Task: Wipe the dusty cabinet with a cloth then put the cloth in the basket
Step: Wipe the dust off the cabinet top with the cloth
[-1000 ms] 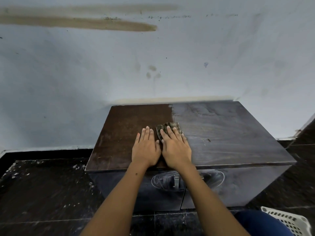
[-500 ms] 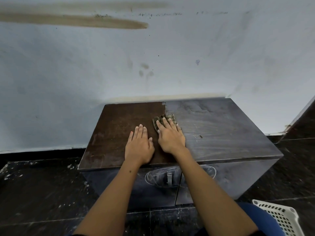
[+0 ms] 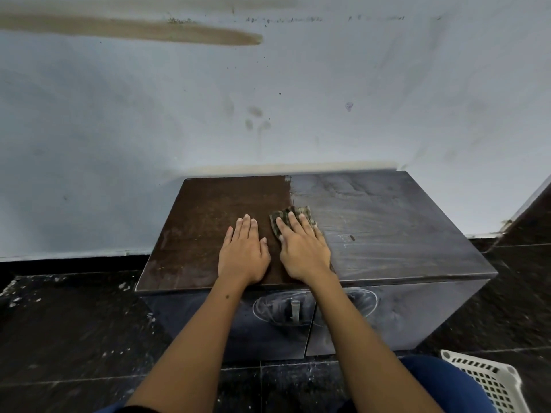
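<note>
A low dark wooden cabinet (image 3: pixel 387 234) stands against the wall; the left half of its top is brown and wiped, the right half grey with dust. My right hand (image 3: pixel 304 248) lies flat on a checked cloth (image 3: pixel 293 214), pressing it on the top at the border between the two halves. Only the cloth's far part shows past my fingers. My left hand (image 3: pixel 243 254) rests flat on the wiped part, fingers together, holding nothing. A white plastic basket (image 3: pixel 489 380) sits on the floor at the bottom right.
A pale stained wall (image 3: pixel 268 99) rises right behind the cabinet. Dark floor tiles (image 3: pixel 74 323) with white specks surround it. The cabinet front has two doors with a metal handle (image 3: pixel 294 308). My knee in blue cloth (image 3: pixel 432 374) is beside the basket.
Both hands stay flat on the top with the cloth under the right one; the right hand and cloth have shifted slightly along the dust border. The view itself has moved a little.
</note>
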